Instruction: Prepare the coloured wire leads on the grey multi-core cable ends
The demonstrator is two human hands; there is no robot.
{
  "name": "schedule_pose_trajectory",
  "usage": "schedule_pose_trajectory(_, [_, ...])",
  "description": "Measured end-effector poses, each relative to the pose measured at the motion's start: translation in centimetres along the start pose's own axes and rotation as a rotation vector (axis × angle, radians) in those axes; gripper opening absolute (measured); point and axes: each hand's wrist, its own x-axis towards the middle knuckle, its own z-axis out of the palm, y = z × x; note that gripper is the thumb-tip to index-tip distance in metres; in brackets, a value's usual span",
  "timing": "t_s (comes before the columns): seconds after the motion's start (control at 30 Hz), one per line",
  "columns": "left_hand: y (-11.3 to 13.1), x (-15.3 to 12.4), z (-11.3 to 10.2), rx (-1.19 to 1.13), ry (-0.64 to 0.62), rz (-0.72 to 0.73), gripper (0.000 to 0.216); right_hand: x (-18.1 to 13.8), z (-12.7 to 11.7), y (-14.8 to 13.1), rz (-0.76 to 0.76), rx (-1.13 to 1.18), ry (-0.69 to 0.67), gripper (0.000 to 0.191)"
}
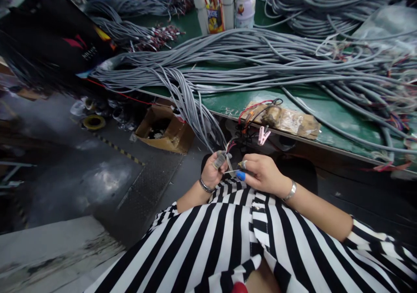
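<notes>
My left hand (213, 171) is closed around the end of a grey cable, with a grey covering on its thumb. Thin coloured wires (230, 145) fan out just above the fingers. To its right, my right hand (265, 173) pinches a thin pale strand (231, 171) that reaches across to the left hand; whether this is a wire or a strip of the cable's shielding I cannot make out. Blue and yellowish coverings wrap fingertips of the right hand. A bundle of grey cables (192, 106) hangs over the bench edge down to the left hand.
Long grey cables (247, 52) lie across the green bench (224, 100). Near its edge are a taped block (293, 121) and a pink clip (263, 135). Below stands an open cardboard box (177, 134). A black bag (55, 28) is at the left; cable coils (325, 6) lie behind.
</notes>
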Motion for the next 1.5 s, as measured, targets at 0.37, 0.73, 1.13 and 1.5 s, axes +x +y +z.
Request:
schedule_pose_trajectory(0.37, [3.1, 1.6, -2.6, 0.141, 0.243, 0.180, 0.028, -1.9, -0.5, 1.1, 0.227, 0.510, 0.145, 0.043])
schedule_pose_trajectory(0.73, [0.3, -0.2, -0.9, 0.380, 0.047, 0.133, 0.035, -0.3, 1.2, 2.0, 0.586, 0.857, 0.191, 0.037])
schedule_pose_trajectory(1.13, [-0.2, -0.4, -1.4, 0.453, -0.014, 0.089, 0.038, 0.8, 2.2, 1.8, 0.710, 1.003, 0.122, 0.029])
schedule_pose_trajectory(1.5, [-0.3, -0.4, -1.5, 0.459, -0.048, 0.044, 0.040, 1.0, 2.3, 1.6, 0.718, 1.108, 0.148, 0.033])
